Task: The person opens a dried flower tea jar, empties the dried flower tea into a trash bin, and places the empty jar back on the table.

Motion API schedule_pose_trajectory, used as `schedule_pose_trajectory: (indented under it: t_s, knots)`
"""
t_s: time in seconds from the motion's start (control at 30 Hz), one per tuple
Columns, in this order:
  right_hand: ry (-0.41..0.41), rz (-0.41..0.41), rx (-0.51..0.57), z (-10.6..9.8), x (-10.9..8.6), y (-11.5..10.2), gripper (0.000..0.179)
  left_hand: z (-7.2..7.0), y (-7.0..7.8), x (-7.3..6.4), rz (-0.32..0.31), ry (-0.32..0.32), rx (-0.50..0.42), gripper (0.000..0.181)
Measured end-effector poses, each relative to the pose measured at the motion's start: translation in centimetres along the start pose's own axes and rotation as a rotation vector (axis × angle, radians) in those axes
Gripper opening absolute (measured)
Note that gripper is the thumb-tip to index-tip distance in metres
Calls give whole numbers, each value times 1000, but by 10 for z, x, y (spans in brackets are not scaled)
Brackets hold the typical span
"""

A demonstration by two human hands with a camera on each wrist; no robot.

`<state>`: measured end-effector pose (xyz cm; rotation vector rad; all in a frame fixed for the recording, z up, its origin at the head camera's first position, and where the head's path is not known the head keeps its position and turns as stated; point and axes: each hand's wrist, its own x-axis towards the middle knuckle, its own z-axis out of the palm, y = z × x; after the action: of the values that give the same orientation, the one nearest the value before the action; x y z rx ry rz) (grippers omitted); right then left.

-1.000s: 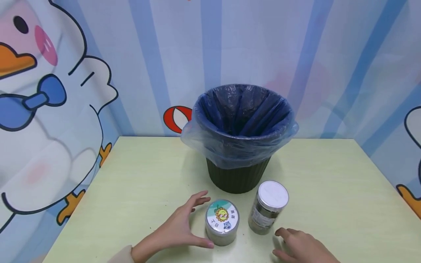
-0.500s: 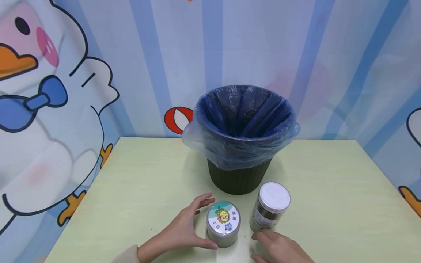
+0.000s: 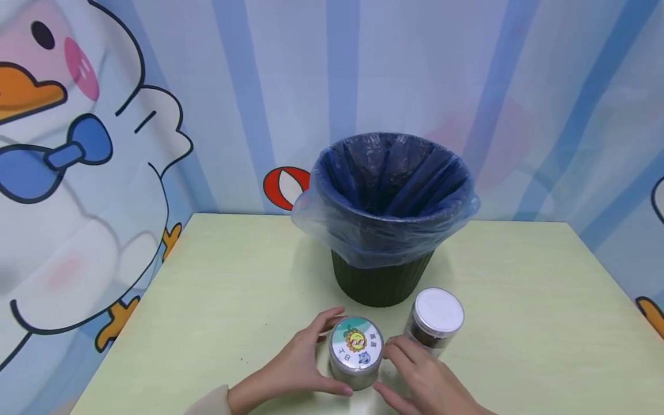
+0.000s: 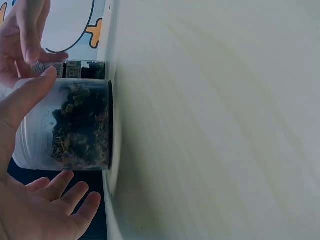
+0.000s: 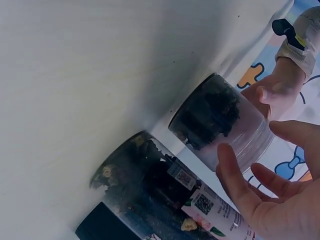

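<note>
A short clear jar [image 3: 355, 351] with a sunflower sticker on its lid stands upright on the table. Dark, dried-looking bits fill its lower part in the left wrist view. My left hand [image 3: 306, 363] curves around its left side, fingers behind and thumb in front; a gap shows between those fingers and the jar [image 4: 82, 127] in the left wrist view. From the right, my right hand [image 3: 425, 374] has spread fingers, fingertips right at the lid's edge. Partly hidden behind that hand is a taller white-lidded jar [image 3: 438, 314], its printed label seen in the right wrist view.
A dark bin [image 3: 381, 282] lined with a blue plastic bag [image 3: 394, 236] stands behind the jars. The pale yellow table [image 3: 233, 288] meets a cartoon-printed backdrop [image 3: 290, 86] at the rear and sides.
My right hand has moved left, passing in front of the taller jar to the short jar's right side. My left hand has come slightly closer around the short jar.
</note>
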<state>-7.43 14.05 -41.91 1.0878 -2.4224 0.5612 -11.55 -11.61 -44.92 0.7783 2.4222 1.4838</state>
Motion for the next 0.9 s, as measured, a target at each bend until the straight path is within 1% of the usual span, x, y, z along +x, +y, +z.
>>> schedule_pose_trajectory:
  t_s: [0.07,0.3,0.4,0.5,0.77,0.9]
  knots:
    - [14,-7,7,2,3,0,44,2,1,1,0,-8,-11,114]
    - [-40,83,23,3,11,-4,54,8,1,3,-16,-2,32,110]
    - [-43,96,26,4,15,-7,57,9,1,2,-36,-2,17,105]
    - [-84,143,32,3,20,-10,62,11,2,2,-48,-2,4,100]
    - [-196,275,49,8,39,-21,75,12,0,3,-58,2,34,91]
    - [-235,302,38,12,45,-25,75,12,-1,4,-76,-8,28,89]
